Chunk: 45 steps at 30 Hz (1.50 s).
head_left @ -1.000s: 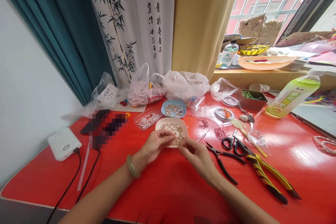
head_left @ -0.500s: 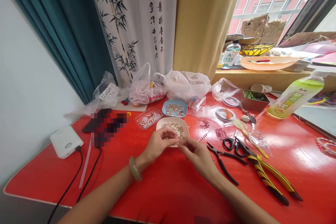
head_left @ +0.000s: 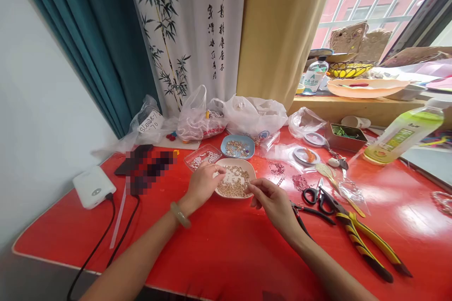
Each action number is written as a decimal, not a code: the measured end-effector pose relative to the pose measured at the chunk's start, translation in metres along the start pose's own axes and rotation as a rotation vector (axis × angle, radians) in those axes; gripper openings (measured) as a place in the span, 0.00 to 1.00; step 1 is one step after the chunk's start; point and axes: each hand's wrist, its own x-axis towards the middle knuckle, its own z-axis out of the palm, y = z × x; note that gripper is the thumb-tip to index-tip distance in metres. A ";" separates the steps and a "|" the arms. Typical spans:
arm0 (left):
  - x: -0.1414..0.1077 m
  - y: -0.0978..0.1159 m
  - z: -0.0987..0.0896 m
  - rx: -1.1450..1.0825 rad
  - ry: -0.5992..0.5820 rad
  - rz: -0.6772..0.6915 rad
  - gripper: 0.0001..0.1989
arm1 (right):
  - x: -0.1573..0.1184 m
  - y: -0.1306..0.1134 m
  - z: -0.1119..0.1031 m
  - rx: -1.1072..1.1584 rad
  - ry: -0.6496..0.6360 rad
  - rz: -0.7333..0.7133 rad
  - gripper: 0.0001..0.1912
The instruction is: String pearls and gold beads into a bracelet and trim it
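My left hand (head_left: pixel 203 184) is over the left rim of a white dish (head_left: pixel 219 191), thumb and index finger slightly apart, with nothing visible between them. Gold beads (head_left: pixel 235 187) lie in this dish. Just behind the hand is a clear plastic box (head_left: pixel 189 162) of pink-white pearl beads (head_left: pixel 208 157), partly covered by the fingers. At the dish's right rim, my right hand (head_left: pixel 271 198) keeps its thumb and index finger pinched; whatever is between them is too small to make out. A blue dish (head_left: pixel 231 153) with mixed beads stands behind the white one.
Right of my right hand lie black-handled pliers (head_left: pixel 314 212), scissors (head_left: pixel 312 195) and large yellow-black pliers (head_left: pixel 365 240). A drink bottle (head_left: pixel 402 134) and a tin (head_left: pixel 345 137) stand at the back right. Plastic bags (head_left: pixel 254 115) line the back. A white power bank (head_left: pixel 92 187) with a cable is left.
My hands were together over the white dish and are now apart. The left moved left and up toward the pearl box; the right moved slightly right. The view shifted a little.
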 end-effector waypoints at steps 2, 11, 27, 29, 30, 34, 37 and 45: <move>-0.001 -0.002 -0.003 0.213 -0.065 -0.004 0.07 | 0.001 -0.001 -0.002 0.007 0.012 0.001 0.09; -0.003 0.004 0.000 0.400 -0.243 0.069 0.09 | 0.002 -0.005 0.000 0.018 0.003 0.006 0.10; -0.004 0.008 0.010 0.312 -0.140 0.208 0.05 | 0.002 -0.008 0.002 -0.021 -0.059 0.003 0.11; -0.002 0.005 0.009 0.270 -0.144 0.184 0.07 | 0.002 -0.009 0.002 -0.025 -0.054 0.011 0.12; 0.000 0.003 0.009 0.255 -0.135 0.162 0.08 | 0.002 -0.009 0.002 -0.025 -0.051 0.014 0.12; 0.007 -0.005 0.005 0.278 -0.012 0.079 0.10 | 0.001 -0.010 0.000 -0.006 -0.040 0.013 0.12; 0.013 -0.011 -0.004 0.370 0.079 0.122 0.11 | 0.001 -0.011 -0.001 0.001 -0.034 0.014 0.11; 0.018 -0.016 -0.023 0.442 0.084 0.185 0.09 | 0.002 -0.014 -0.003 0.007 -0.029 0.022 0.10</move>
